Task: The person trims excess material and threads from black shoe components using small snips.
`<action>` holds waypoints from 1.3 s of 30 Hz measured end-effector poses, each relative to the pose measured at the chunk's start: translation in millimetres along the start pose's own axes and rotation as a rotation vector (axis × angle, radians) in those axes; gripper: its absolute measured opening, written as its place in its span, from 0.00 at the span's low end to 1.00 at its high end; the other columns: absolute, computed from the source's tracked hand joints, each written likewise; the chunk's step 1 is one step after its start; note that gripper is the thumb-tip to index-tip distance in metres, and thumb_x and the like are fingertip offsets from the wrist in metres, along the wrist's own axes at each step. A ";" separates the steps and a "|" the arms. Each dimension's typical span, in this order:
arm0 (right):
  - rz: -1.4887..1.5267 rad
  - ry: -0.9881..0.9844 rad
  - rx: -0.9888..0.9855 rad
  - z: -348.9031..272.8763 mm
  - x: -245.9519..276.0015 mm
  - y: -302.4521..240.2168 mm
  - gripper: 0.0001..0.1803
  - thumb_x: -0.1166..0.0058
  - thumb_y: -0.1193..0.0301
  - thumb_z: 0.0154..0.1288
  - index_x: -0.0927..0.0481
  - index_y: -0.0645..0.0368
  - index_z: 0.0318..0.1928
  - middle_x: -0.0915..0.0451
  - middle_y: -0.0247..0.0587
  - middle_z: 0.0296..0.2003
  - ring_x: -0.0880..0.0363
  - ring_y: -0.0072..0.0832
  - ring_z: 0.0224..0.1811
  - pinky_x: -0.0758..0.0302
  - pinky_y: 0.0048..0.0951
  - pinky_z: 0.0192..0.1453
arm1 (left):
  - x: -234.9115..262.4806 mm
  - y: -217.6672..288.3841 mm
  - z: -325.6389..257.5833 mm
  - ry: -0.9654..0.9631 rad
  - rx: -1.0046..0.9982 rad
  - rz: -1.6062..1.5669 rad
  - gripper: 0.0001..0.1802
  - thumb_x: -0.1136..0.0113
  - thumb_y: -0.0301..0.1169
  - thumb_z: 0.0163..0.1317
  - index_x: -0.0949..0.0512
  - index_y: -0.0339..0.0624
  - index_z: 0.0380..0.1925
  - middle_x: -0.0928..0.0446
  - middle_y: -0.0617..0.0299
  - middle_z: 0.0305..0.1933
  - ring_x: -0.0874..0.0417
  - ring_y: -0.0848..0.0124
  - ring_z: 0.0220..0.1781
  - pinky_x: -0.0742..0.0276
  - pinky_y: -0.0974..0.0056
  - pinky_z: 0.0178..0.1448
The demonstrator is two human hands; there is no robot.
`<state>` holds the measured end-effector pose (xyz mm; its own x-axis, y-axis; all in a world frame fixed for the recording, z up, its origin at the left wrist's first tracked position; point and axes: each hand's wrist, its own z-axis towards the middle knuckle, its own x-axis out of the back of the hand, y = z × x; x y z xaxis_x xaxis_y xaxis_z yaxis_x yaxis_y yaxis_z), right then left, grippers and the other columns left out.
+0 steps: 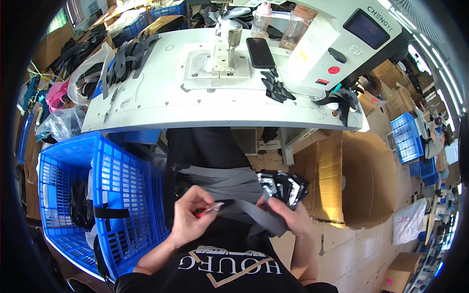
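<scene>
My left hand is closed, its fingers pinched round a small red and silver tool whose kind I cannot make out. Close to the tool's tip runs a grey fabric strap, which bends across to my right hand. That hand is closed on the strap, its thumb and fingers at the base of a bunch of shiny black pieces; how these join the strap is hidden. Several more grey straps lie side by side across my lap.
Ahead stands a white sewing machine table with a phone, black strap pieces and grey straps. A blue plastic crate is at my left, an open cardboard box at my right.
</scene>
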<state>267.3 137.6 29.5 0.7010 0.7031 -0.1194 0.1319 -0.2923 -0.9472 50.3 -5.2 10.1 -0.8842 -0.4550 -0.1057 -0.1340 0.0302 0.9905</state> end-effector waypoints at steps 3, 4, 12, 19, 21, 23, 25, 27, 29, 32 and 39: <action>0.083 0.081 -0.006 -2.9 15.3 -13.8 0.16 0.44 0.63 0.71 0.19 0.66 0.45 0.17 0.42 0.36 0.16 0.30 0.39 0.21 0.29 0.43 | 28.7 -11.7 -5.8 0.098 0.107 0.078 0.09 0.38 0.18 0.62 0.29 0.38 0.31 0.21 0.64 0.28 0.19 0.81 0.30 0.25 0.76 0.36; 0.077 0.107 -0.012 -5.5 18.2 -18.0 0.15 0.44 0.63 0.71 0.19 0.65 0.44 0.18 0.42 0.35 0.16 0.30 0.37 0.21 0.29 0.42 | 40.8 -19.0 -10.2 0.134 0.136 0.119 0.10 0.37 0.18 0.62 0.30 0.38 0.30 0.20 0.63 0.27 0.19 0.82 0.31 0.25 0.76 0.36; 0.044 -0.028 0.085 -11.0 20.4 -42.6 0.17 0.45 0.62 0.69 0.20 0.68 0.42 0.22 0.41 0.24 0.24 0.25 0.25 0.29 0.25 0.32 | 41.0 -8.9 -9.6 0.301 -0.135 0.831 0.23 0.22 0.28 0.47 0.21 0.41 0.44 0.25 0.57 0.31 0.20 0.61 0.31 0.23 0.61 0.34; 0.132 -0.284 -0.075 -8.0 -11.5 -39.4 0.19 0.45 0.61 0.70 0.22 0.68 0.46 0.21 0.42 0.30 0.24 0.25 0.28 0.29 0.26 0.33 | 14.3 24.9 25.4 0.069 -1.022 0.924 0.29 0.18 0.36 0.38 0.16 0.49 0.44 0.25 0.66 0.36 0.26 0.71 0.30 0.32 0.67 0.30; 0.150 -0.277 -0.086 -7.1 -15.2 -37.1 0.19 0.44 0.61 0.70 0.22 0.68 0.47 0.21 0.41 0.30 0.24 0.24 0.28 0.29 0.25 0.33 | 9.4 31.4 29.5 0.059 -1.113 0.912 0.31 0.17 0.39 0.35 0.16 0.54 0.45 0.25 0.69 0.36 0.30 0.73 0.29 0.36 0.69 0.30; 0.146 -0.324 -0.108 -5.2 -16.4 -37.3 0.19 0.44 0.60 0.70 0.22 0.67 0.47 0.21 0.41 0.31 0.24 0.24 0.28 0.28 0.25 0.33 | 7.1 32.7 31.2 0.066 -1.127 0.936 0.31 0.18 0.39 0.36 0.16 0.56 0.46 0.26 0.72 0.36 0.29 0.77 0.29 0.36 0.70 0.32; 0.142 -0.335 -0.104 -4.4 -17.1 -38.2 0.19 0.43 0.61 0.70 0.22 0.66 0.48 0.21 0.40 0.32 0.24 0.24 0.28 0.28 0.26 0.34 | 4.2 32.7 31.6 0.076 -1.142 0.956 0.31 0.18 0.40 0.36 0.16 0.57 0.47 0.26 0.74 0.36 0.29 0.80 0.29 0.37 0.71 0.35; 0.138 -0.346 -0.101 -4.2 -19.4 -39.3 0.18 0.43 0.62 0.70 0.22 0.66 0.48 0.20 0.40 0.33 0.24 0.24 0.28 0.28 0.26 0.34 | 1.2 32.1 30.9 0.058 -1.118 0.933 0.31 0.19 0.41 0.36 0.15 0.56 0.47 0.26 0.74 0.36 0.29 0.80 0.29 0.37 0.71 0.35; 0.128 -0.296 -0.083 -4.8 -22.7 -39.9 0.17 0.44 0.63 0.72 0.22 0.66 0.49 0.20 0.39 0.33 0.24 0.24 0.29 0.28 0.26 0.34 | -1.4 29.9 30.5 0.067 -1.094 0.920 0.31 0.19 0.41 0.37 0.15 0.55 0.47 0.26 0.74 0.36 0.29 0.80 0.29 0.37 0.71 0.35; 0.125 -0.325 -0.068 -5.3 -21.7 -35.4 0.16 0.45 0.64 0.72 0.22 0.65 0.49 0.20 0.39 0.33 0.24 0.23 0.29 0.28 0.26 0.34 | -3.8 30.0 29.2 0.093 -1.061 0.909 0.30 0.19 0.40 0.38 0.15 0.54 0.46 0.26 0.73 0.36 0.29 0.80 0.29 0.37 0.71 0.35; 0.162 -0.272 -0.027 -8.2 -29.2 -39.0 0.13 0.46 0.65 0.74 0.20 0.65 0.43 0.23 0.33 0.25 0.25 0.19 0.28 0.26 0.24 0.33 | -3.9 27.0 28.5 0.105 -1.044 0.889 0.29 0.19 0.41 0.38 0.15 0.52 0.45 0.26 0.72 0.35 0.30 0.79 0.29 0.38 0.70 0.34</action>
<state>247.4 123.2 72.4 0.5013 0.7927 -0.3470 0.0547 -0.4292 -0.9015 37.3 22.7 34.7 -0.4505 -0.7006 0.5534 0.8908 -0.3111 0.3313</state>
